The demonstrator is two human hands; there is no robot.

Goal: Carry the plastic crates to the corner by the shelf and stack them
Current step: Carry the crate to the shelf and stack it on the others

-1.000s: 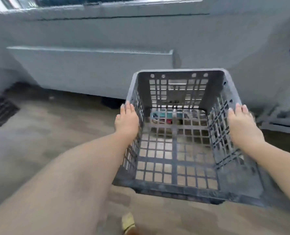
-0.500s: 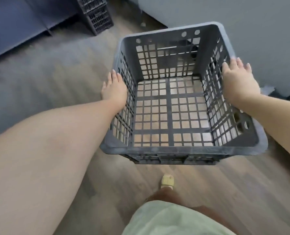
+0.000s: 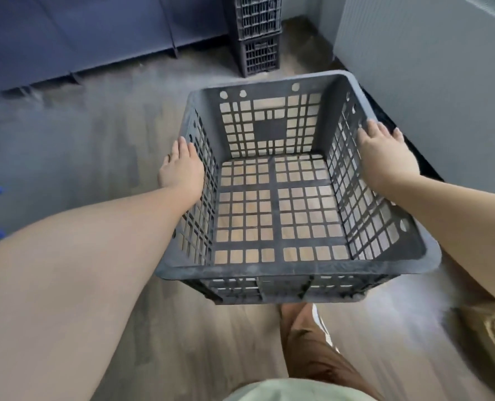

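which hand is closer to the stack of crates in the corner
Left, though only slightly. The left hand presses the carried crate's left wall, almost straight below the stacked crates; the right hand grips the right rim, further off to the side.

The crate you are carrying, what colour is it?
Dark grey crate, with grid holes, in the head view.
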